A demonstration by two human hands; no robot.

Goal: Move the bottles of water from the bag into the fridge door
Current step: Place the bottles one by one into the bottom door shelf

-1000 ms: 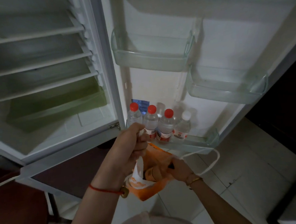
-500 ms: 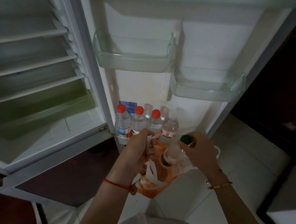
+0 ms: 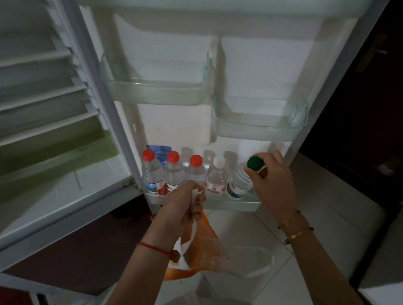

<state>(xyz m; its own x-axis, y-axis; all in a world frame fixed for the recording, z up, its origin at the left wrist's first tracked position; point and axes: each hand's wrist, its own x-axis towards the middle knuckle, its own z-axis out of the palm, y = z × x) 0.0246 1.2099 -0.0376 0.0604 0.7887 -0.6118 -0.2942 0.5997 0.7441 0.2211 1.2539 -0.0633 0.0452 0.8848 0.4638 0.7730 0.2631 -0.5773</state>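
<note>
Green-capped bottle (image 3: 241,180) leans at a tilt in the bottom shelf (image 3: 232,203) of the open fridge door (image 3: 177,120), its base inside the shelf at the right end of a row. The person's right hand (image 3: 271,178) grasps it at the neck, fingers curled just under the cap. To its left stand four upright bottles, close together: three red-capped bottles (image 3: 173,171) and one white-capped bottle (image 3: 217,177). The left hand (image 3: 187,204) is clenched around the white handles of an orange and white bag (image 3: 201,249), which hangs below the shelf over the pale tiled floor (image 3: 321,206). Two clear door bins (image 3: 159,89) sit higher on the door. A red string bracelet (image 3: 152,247) circles the left wrist, gold bangles (image 3: 297,232) the right.
</note>
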